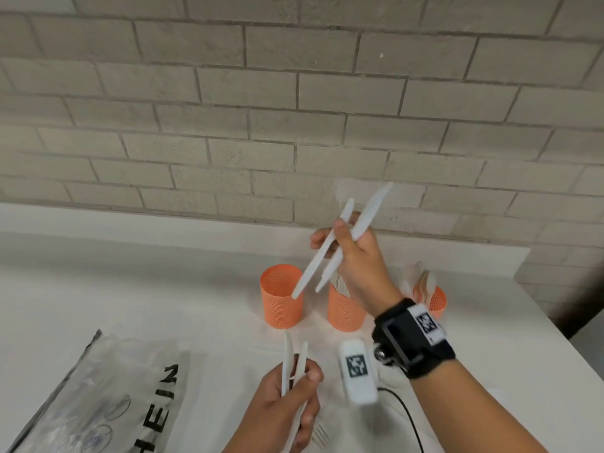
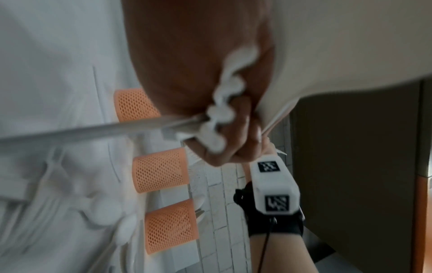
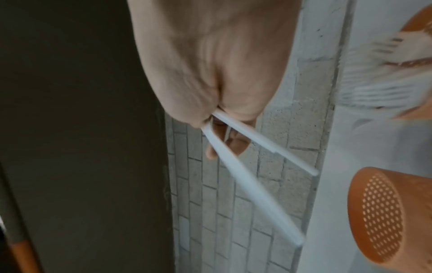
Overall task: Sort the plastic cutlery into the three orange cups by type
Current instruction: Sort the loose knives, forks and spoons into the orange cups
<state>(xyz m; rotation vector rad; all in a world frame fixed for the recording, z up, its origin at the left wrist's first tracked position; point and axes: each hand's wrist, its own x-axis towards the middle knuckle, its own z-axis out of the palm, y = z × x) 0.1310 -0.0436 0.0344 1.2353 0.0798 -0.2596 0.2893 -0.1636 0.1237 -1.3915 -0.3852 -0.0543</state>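
Note:
My right hand (image 1: 341, 238) is raised over the cups and pinches two white plastic knives (image 1: 312, 268), whose lower tips hang just above the left orange cup (image 1: 281, 300); that cup looks empty. In the right wrist view the knives (image 3: 257, 192) fan out toward this empty cup (image 3: 383, 216). The middle cup (image 1: 346, 312) holds fork-like pieces and the right cup (image 1: 436, 300) holds spoons. Nearer to me, my left hand (image 1: 302, 382) grips more white cutlery (image 1: 287, 361) pointing upward; its rounded handle ends (image 2: 219, 114) show in the left wrist view.
A clear plastic bag (image 1: 98, 397) with black lettering lies at the left on the white table (image 1: 147, 289). A white fork (image 1: 322, 436) rests on the table beside my left hand. The brick wall (image 1: 294, 109) stands close behind the cups, and the table's right edge is near the right cup.

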